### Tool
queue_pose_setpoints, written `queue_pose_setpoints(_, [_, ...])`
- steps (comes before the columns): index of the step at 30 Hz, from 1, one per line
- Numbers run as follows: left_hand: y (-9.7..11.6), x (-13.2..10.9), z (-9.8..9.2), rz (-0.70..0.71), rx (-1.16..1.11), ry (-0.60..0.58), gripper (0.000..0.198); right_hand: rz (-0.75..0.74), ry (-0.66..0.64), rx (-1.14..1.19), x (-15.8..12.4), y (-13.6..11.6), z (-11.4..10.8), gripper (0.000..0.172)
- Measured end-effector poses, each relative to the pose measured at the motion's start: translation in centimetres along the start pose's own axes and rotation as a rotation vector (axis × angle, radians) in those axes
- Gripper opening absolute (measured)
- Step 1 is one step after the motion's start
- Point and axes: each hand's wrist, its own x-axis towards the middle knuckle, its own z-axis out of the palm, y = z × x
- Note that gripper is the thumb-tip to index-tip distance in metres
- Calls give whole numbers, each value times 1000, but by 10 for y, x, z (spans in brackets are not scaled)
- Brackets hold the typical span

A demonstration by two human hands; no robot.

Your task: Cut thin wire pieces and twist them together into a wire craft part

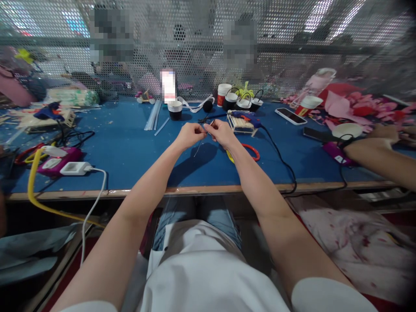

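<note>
Above the blue table (139,151), my left hand (191,135) and my right hand (221,133) meet with their fingers pinched close together. Between the fingertips is something thin and dark, too small to name. A fine pale strand (197,149) hangs below my left fingertips. Just past my right hand, a blue glue gun (244,116) lies on a small rack of wooden sticks (242,126). Scissors with red and yellow handles (254,151) lie partly hidden under my right forearm. Beyond my left hand stands a black-and-white cup (175,111).
Glue sticks (152,116) lie near an upright phone (168,89). Several small cups (243,103) stand by the mesh screen (195,65). A purple power strip (60,162) with cables sits left. At right, another person's arm (380,156) rests near a phone (290,116) and pink petals (344,106).
</note>
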Motion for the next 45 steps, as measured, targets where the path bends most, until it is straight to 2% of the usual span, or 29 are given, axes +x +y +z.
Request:
queue_pose_setpoints(3, [1,-1,0,2,-31,-22,13,17,7,-1,-1,-2,0,29])
queue_pose_setpoints(9, [8,-3,-2,-43,-243,-67,11,-21,-121,183,0,-1,-2,29])
queue_pose_setpoints(11, [9,-3,-2,-53,-259,-74,10,-15,-117,195,0,0,-2,29])
queue_pose_setpoints(23, [6,-1,0,-40,-167,-39,12,-33,-5,16,1,4,-1,36])
queue_pose_setpoints(27, [9,-2,-4,-47,-182,-51,13,-21,5,28,1,3,0,37])
queue_pose_setpoints(33, [12,-3,-13,-12,-168,-125,13,31,-49,142,2,2,-1,37])
queue_pose_setpoints(39, [9,-1,-10,96,-17,-57,13,47,-92,253,5,9,-1,39])
queue_pose_setpoints(45, [6,1,-8,136,126,-10,16,40,-39,159,5,8,-1,38])
